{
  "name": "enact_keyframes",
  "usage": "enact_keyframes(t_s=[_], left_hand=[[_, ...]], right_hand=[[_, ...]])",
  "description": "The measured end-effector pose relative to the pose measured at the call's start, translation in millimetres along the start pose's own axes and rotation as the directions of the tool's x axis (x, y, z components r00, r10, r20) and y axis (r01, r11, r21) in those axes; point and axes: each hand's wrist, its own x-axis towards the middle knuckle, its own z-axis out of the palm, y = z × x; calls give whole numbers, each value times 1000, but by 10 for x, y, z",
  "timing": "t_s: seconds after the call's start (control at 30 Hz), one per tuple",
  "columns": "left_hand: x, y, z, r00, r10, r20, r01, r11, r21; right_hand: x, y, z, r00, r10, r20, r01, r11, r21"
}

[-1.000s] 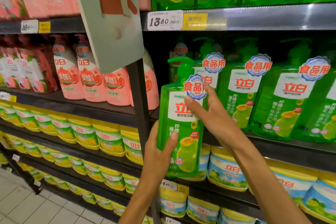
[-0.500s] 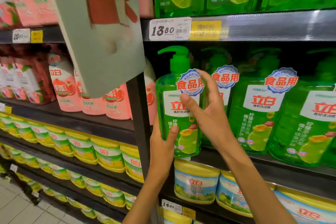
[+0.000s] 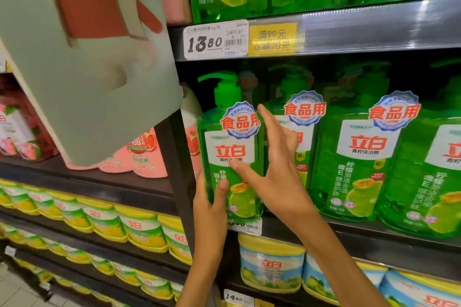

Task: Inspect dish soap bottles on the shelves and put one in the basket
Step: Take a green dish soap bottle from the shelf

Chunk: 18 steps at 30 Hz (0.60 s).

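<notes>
Because the green pump bottle (image 3: 230,154) looks full of liquid, I judge it heavy for its size, with slick, fairly stiff plastic walls that could slide in a loose hold. From the head camera, my left hand (image 3: 212,204) is my grip: fingers behind the lower body, thumb on the front label, the base at the shelf edge (image 3: 374,234). My right hand (image 3: 277,169) is released, fingers spread, thumb touching the label. I would take it low around the waist, not by the pump. Neighbouring bottles (image 3: 354,157) crowd right of my grip, the upright post (image 3: 178,182) stands just left, the upper shelf (image 3: 349,30) hangs above; open room lies toward me.
</notes>
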Motion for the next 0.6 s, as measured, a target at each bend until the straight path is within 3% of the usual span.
enact_keyframes(t_s=[0.1, 0.3, 0.43, 0.6], left_hand=[[48, -48, 5, 1000, -17, -6, 17, 1000, -10], [95, -43, 111, 990, -34, -136, 47, 995, 89], [147, -12, 199, 979, 20, -205, 19, 982, 187], [64, -38, 252, 992, 17, -128, 22, 954, 300]], right_hand=[[27, -18, 42, 1000, -11, -21, 8, 993, -117], [92, -47, 133, 959, -157, -236, 38, 896, -442], [130, -64, 207, 978, -74, -194, -56, 806, -589], [179, -20, 251, 979, -42, -200, -89, 792, -604]])
